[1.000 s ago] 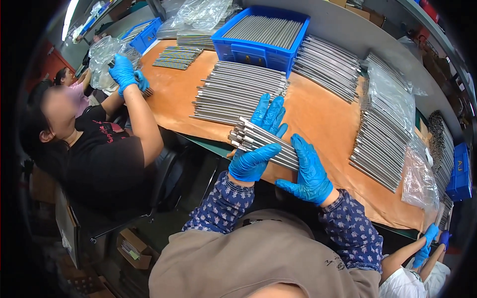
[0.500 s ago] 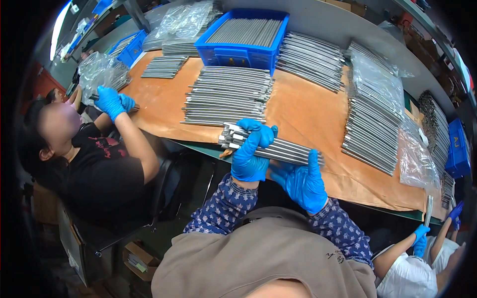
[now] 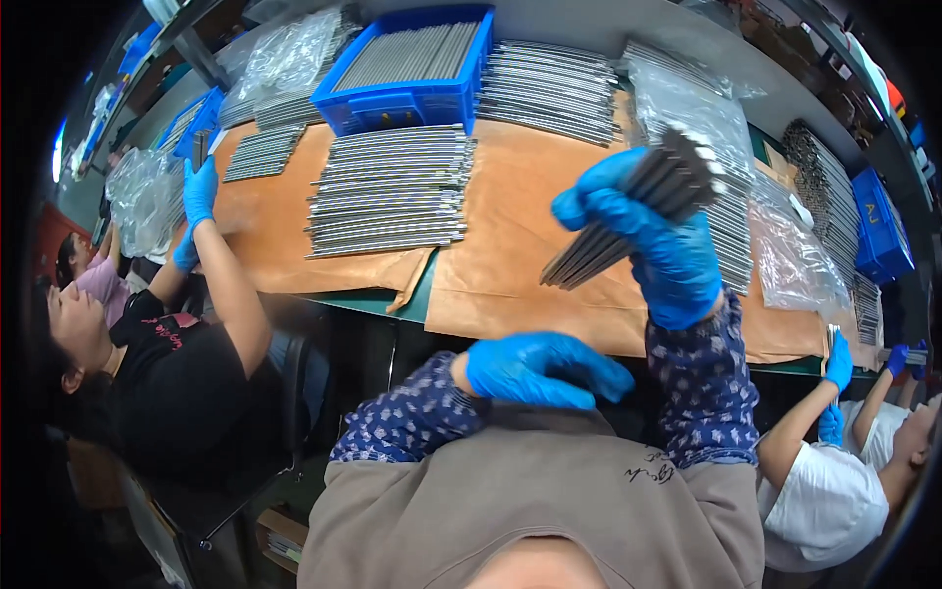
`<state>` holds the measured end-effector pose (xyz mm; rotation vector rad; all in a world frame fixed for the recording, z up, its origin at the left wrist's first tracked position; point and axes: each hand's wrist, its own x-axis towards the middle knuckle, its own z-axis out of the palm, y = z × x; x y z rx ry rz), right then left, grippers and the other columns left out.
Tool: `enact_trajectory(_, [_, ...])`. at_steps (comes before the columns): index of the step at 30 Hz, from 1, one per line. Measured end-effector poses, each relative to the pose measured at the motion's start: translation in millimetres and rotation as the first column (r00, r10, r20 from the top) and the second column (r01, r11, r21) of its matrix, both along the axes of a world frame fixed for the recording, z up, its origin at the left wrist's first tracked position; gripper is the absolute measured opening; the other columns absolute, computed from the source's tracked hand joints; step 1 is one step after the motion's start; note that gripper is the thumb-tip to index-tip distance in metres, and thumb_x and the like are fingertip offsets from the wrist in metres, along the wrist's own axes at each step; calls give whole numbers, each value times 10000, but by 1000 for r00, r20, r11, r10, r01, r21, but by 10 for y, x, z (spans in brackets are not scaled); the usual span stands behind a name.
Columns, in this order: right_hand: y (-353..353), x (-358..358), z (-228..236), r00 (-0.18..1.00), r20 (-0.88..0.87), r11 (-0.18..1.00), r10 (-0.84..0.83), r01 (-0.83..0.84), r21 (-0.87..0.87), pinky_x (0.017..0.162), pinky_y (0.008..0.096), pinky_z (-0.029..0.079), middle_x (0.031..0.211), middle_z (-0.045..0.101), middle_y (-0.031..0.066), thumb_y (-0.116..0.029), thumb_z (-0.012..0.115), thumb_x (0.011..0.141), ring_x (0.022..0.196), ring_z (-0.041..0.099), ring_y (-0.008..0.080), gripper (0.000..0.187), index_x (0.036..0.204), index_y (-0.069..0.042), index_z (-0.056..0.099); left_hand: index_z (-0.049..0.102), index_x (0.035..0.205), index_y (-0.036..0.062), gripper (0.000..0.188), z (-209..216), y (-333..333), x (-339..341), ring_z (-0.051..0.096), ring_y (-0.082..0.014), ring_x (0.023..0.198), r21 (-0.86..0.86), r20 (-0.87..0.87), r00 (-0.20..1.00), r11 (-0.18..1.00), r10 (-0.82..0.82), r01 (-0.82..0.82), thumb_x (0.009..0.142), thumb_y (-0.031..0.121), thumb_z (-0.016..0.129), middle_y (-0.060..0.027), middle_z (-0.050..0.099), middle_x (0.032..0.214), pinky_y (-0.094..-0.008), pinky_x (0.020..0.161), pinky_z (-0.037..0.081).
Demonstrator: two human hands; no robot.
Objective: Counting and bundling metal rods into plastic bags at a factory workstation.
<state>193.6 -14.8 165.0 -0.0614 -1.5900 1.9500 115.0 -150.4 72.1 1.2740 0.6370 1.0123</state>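
Observation:
A bundle of thin metal rods [image 3: 593,253] is gripped in my right hand [image 3: 675,257], blue-gloved and raised over the right part of the table. It is tilted, with its upper ends clustered above my fingers and its lower ends fanning toward the paper. My left hand [image 3: 530,371], gloved too, holds nothing; it hovers in front of my body below the table edge, fingers stretched out. Ahead and to the left, a flat row of similar rods [image 3: 388,191] lies on brown paper [image 3: 530,236].
A blue bin [image 3: 402,110] full of rods stands behind the row. More rods [image 3: 549,88] lie at the back, and plastic-covered ones [image 3: 692,113] to the right. A co-worker's gloved hand [image 3: 200,188] holds rods at left; other people work at far right.
The rod bundle has gone from both hands to my right hand alone, lifted up and rightward. My left hand has let go and dropped toward my body. The view has shifted rightward.

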Motion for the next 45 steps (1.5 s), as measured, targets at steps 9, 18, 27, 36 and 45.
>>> enact_trajectory(9, [428, 45, -329, 957, 198, 923, 213, -264, 279, 846, 322, 464, 956, 617, 103, -122, 677, 756, 951, 573, 202, 366, 1078, 0, 551, 456, 1188, 32, 594, 211, 373, -628, 489, -156, 1053, 155, -321, 694, 758, 645, -633, 669, 67, 745, -63, 520, 1141, -310, 882, 423])
enact_trajectory(18, [487, 72, -74, 990, 7, 367, -142, 46, 929, 893, 361, 423, 1190, 479, 112, -266, 748, 687, 1053, 506, 253, 447, 1071, -88, 602, 473, 1203, 63, 672, 240, 756, -331, 527, -197, 1004, 472, -328, 746, 785, 580, -402, 625, 179, 796, -77, 537, 1132, -316, 845, 446])
enact_trajectory(27, [476, -12, -122, 939, 319, 653, 129, -323, 685, 813, 316, 474, 991, 606, 85, -252, 700, 742, 909, 586, 217, 366, 1042, -66, 604, 611, 965, 61, 323, 219, 727, -335, 583, -118, 787, 417, -243, 804, 807, 543, -419, 677, 114, 749, -22, 624, 840, -266, 692, 488])
enact_trajectory(36, [744, -251, -159, 904, 411, 849, 119, -307, 431, 808, 308, 471, 963, 624, 90, -197, 698, 737, 890, 588, 176, 363, 1036, -17, 598, 573, 942, 58, 174, 286, 967, -405, 601, -160, 702, -63, 112, 888, 895, 447, -442, 789, 109, 638, -34, 590, 738, -318, 647, 510])
enact_trajectory(45, [892, -416, -1161, 905, 274, 829, 325, -133, -544, 423, 171, 371, 650, 555, -8, -281, 582, 847, 490, 467, 45, 233, 845, -48, 595, 549, 944, 52, 165, -352, 1266, -716, 595, -177, 653, -482, 264, 815, 803, 515, -351, 812, 138, 598, -56, 586, 733, -341, 646, 529])
